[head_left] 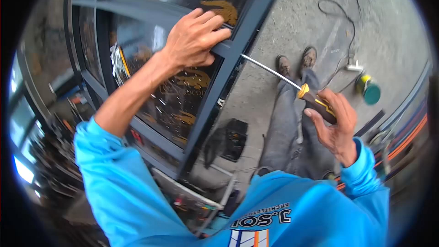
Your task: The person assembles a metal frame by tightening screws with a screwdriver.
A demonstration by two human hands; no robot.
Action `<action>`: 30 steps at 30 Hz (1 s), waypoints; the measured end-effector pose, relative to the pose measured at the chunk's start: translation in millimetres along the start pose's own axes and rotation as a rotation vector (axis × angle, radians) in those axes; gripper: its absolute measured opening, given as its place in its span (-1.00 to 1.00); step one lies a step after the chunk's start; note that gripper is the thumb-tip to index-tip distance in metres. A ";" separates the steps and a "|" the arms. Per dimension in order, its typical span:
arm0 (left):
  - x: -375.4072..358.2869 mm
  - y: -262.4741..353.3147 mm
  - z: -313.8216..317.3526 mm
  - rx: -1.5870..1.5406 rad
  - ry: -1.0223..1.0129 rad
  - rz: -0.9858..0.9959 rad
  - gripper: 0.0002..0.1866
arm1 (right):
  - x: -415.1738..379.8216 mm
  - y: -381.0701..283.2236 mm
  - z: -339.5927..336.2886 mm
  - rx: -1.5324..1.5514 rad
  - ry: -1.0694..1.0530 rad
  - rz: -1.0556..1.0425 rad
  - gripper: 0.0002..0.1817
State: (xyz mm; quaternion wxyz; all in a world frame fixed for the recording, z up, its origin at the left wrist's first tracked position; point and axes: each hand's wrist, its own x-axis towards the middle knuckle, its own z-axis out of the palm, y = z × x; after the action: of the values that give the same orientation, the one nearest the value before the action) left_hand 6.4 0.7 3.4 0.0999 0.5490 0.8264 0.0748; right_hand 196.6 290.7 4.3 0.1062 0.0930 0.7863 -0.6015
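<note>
My right hand point(337, 121) is wrapped round the dark handle of a screwdriver point(315, 101) with yellow trim. The long steel shaft points up and left, and its tip meets the outer side of a dark grey metal frame point(240, 34), close to where a crossbar joins it. On that crossbar point(151, 13) rests my left hand point(194, 39), its fingers curled over the bar near the joint. Below the bar lies a dark surface point(183, 103) with gold crocodile prints and small pale specks. The screwdriver's very tip is too small to make out.
A green-and-yellow round object point(369, 90) is on the concrete floor point(292, 23) near a black cable point(340, 4). A black box-like item point(235, 139) stands below the frame. Long bars point(407, 139) lie at the right. My shoes point(308, 57) are beside the frame.
</note>
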 end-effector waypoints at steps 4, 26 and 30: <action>6.4 2.5 -0.4 0.004 -0.057 -0.025 -0.65 | 0.4 15.1 6.1 0.284 -0.132 0.142 -0.61; -23.9 -1.2 -28.9 -0.041 -0.300 -0.060 -0.72 | 12.0 10.8 -9.0 0.775 -0.324 0.575 -0.60; -20.0 -2.4 -19.5 -0.034 -0.205 -0.041 -0.76 | 20.1 2.8 -28.9 0.026 -0.323 -0.031 -0.66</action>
State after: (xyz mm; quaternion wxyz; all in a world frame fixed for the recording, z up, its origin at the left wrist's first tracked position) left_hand 6.9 -18.9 23.4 0.1946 0.5349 0.8216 0.0301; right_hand 176.4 319.7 3.5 0.2205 -0.0158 0.7526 -0.6203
